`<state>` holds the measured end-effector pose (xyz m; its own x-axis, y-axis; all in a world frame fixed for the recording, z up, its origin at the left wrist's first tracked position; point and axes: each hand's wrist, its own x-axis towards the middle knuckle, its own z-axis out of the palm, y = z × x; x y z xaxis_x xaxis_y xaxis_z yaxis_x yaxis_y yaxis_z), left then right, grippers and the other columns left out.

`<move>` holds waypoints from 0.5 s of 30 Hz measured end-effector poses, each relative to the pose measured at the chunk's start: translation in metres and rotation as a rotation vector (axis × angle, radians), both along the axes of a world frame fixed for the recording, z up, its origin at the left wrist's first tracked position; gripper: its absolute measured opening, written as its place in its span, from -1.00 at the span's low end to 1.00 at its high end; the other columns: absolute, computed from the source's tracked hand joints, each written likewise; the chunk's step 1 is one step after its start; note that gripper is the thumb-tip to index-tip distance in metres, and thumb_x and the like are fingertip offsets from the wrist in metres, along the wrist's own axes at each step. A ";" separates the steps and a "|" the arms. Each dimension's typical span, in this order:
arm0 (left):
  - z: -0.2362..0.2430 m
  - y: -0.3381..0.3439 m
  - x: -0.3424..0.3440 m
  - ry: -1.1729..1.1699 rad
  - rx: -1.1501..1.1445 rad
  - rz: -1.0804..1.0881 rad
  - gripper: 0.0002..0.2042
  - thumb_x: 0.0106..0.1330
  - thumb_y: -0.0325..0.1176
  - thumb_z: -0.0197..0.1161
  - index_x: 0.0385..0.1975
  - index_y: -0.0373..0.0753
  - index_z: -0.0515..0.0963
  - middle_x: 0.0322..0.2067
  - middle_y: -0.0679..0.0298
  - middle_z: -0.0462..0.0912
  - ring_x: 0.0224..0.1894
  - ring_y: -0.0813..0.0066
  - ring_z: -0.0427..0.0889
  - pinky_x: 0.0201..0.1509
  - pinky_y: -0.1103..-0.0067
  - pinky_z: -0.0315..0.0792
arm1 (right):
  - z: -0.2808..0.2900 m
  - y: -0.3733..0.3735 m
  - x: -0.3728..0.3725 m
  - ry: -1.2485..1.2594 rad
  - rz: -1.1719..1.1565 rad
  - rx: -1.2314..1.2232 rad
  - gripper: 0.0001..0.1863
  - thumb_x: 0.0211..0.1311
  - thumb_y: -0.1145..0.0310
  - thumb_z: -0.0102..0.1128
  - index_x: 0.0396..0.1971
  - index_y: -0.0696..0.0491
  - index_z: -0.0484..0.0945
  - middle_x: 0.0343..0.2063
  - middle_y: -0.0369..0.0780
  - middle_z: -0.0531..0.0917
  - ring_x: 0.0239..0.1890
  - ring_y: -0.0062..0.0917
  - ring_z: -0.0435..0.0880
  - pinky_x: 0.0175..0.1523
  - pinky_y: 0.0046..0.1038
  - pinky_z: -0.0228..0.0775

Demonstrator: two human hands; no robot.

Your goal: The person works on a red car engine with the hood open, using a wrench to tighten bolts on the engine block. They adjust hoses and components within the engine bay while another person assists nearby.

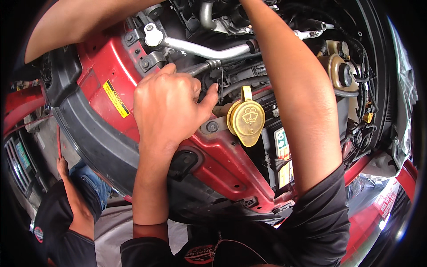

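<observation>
Left hand (167, 104) curled into a loose fist, grip closed on something hidden under the fingers, thumb tip pointing at a dark hose (242, 84) just beside the yellow washer cap (246, 118). Cannot tell what is pinched. Right hand out of view, forearm (289, 89) reaching deep past the cap. Above the cap, a silver pipe (200, 50); below it, the red panel (218, 155). Likely risks: knuckles scraping on brackets, or a small fastener dropping beneath the cap, caused by working blind.
</observation>
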<state>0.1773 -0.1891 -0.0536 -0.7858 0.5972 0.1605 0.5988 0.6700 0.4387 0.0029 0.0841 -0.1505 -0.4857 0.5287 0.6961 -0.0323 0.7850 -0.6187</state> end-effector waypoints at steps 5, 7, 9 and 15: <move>0.004 -0.002 0.001 -0.020 -0.056 0.002 -0.66 0.01 -0.16 0.52 -0.81 -0.22 0.60 -0.75 0.25 0.56 -0.51 0.25 0.61 -0.34 0.35 0.54 | 0.001 -0.006 0.003 0.002 0.006 0.004 -0.81 0.29 0.27 0.20 -0.18 0.00 0.63 -0.26 -0.13 0.67 -0.22 -0.16 0.70 -0.06 -0.18 0.54; 0.000 -0.001 0.001 -0.014 0.018 0.000 -0.59 0.03 -0.16 0.53 -0.86 -0.23 0.50 -0.78 0.22 0.49 -0.56 0.20 0.54 -0.41 0.34 0.49 | 0.001 -0.004 0.002 0.034 -0.018 0.030 -0.81 0.29 0.27 0.19 -0.18 0.01 0.63 -0.26 -0.12 0.67 -0.22 -0.16 0.70 -0.07 -0.18 0.54; -0.001 -0.001 0.000 -0.020 0.038 0.008 -0.55 0.05 -0.15 0.53 -0.88 -0.24 0.45 -0.80 0.21 0.46 -0.59 0.17 0.51 -0.43 0.33 0.46 | 0.000 -0.004 0.003 -0.003 0.001 -0.017 -0.81 0.30 0.28 0.18 -0.18 0.01 0.63 -0.26 -0.11 0.67 -0.22 -0.15 0.70 -0.07 -0.18 0.54; 0.001 -0.003 0.000 -0.032 0.011 -0.001 -0.54 0.07 -0.14 0.52 -0.87 -0.24 0.45 -0.78 0.20 0.49 -0.58 0.17 0.52 -0.40 0.32 0.49 | 0.000 -0.011 0.005 0.012 -0.011 -0.003 -0.81 0.31 0.28 0.18 -0.18 0.02 0.61 -0.28 -0.09 0.67 -0.23 -0.13 0.69 -0.09 -0.18 0.54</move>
<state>0.1774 -0.1924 -0.0523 -0.7903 0.5961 0.1421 0.5849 0.6645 0.4652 0.0084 0.0731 -0.1503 -0.4717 0.5356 0.7005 -0.0315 0.7837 -0.6204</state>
